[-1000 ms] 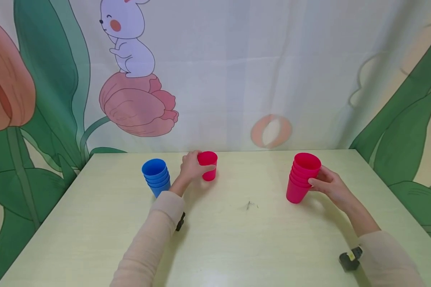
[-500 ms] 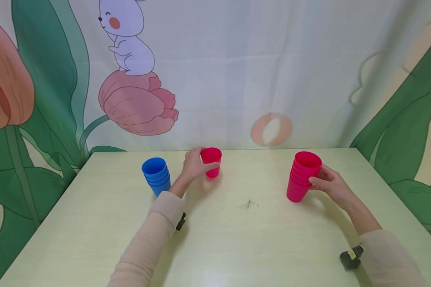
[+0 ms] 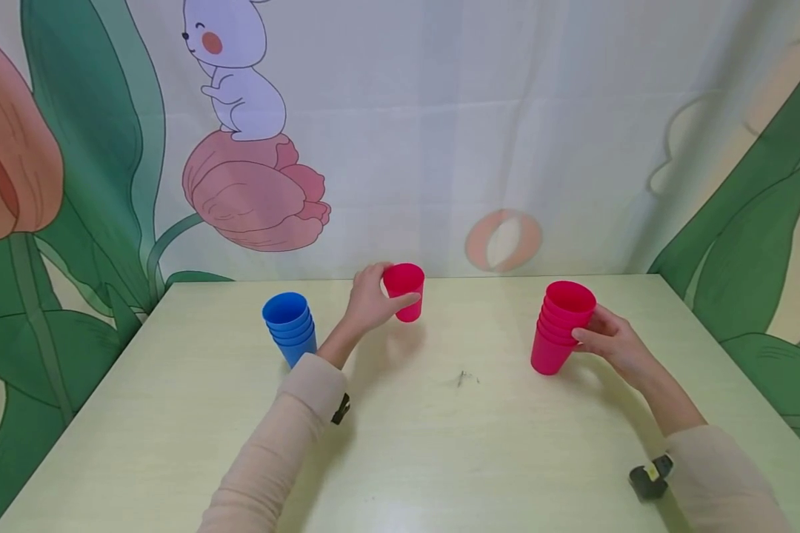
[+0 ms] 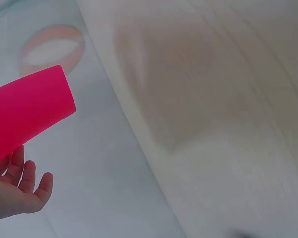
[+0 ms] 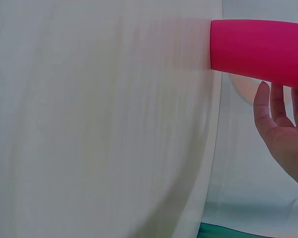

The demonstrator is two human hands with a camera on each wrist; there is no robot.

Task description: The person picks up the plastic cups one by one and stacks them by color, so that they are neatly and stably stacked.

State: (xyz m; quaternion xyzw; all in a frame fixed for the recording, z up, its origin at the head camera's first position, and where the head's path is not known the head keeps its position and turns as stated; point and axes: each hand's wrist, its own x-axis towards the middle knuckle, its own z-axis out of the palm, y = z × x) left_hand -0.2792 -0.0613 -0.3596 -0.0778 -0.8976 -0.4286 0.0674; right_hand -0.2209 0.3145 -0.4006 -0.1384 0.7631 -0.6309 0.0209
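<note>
A single red plastic cup (image 3: 405, 293) is held near its rim by my left hand (image 3: 372, 300), thumb on the near side. The left wrist view shows this red cup (image 4: 32, 109) off the table, with a gap between its base and the surface. At the right, my right hand (image 3: 616, 346) grips a stack of several nested red cups (image 3: 552, 352), which stands upright on the table. In the right wrist view the stack's lowest cup (image 5: 258, 49) touches the tabletop. Left of my left hand stands a stack of several blue cups (image 3: 287, 326), its lower part partly behind my forearm.
The pale table (image 3: 440, 459) ends at a back edge against a printed curtain (image 3: 400, 148). A small dark mark (image 3: 465, 379) lies mid-table. Dark wrist devices (image 3: 650, 480) sit at both sleeves.
My left hand has carried the single red cup to the right and upward, off the table. My right hand with its red stack and the blue stack have stayed put.
</note>
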